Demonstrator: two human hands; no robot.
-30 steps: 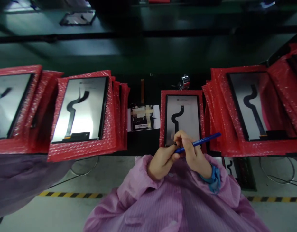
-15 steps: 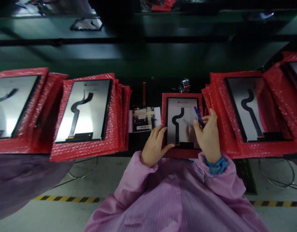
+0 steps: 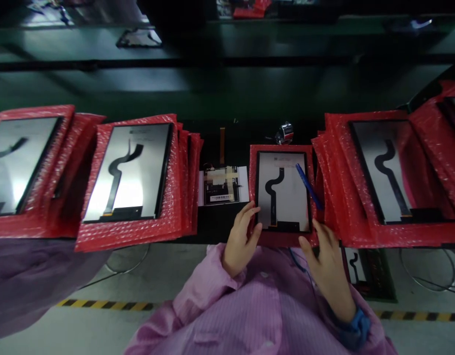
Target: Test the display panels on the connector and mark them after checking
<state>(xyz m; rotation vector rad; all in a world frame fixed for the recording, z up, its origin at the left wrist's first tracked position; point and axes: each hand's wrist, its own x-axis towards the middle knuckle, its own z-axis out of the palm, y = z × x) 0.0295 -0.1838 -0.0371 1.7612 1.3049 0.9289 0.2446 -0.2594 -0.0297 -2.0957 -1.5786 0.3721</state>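
A display panel [image 3: 292, 197] with a curved black flex cable lies on a red bubble-wrap sleeve [image 3: 253, 170] at the table's front edge. My left hand [image 3: 241, 241] is at the panel's lower left corner, fingers apart and holding nothing. Near the lower right corner, my right hand [image 3: 328, 264] has its fingers spread, with nothing in them. A blue pen [image 3: 309, 186] lies slanted across the panel's right edge. To the left of the panel sits a small dark board [image 3: 220, 185] with tape and a barcode label on white paper.
Piles of red sleeves topped with panels stand left [image 3: 133, 167] and right [image 3: 382, 167]. A shiny metal object [image 3: 285, 133] and an orange strip [image 3: 222, 145] lie behind the work area. A person's purple sleeve [image 3: 38, 276] shows at lower left.
The pen has left my right hand and lies on the panel. My right hand has opened and moved down toward the panel's lower right corner; my left hand has shifted slightly down.
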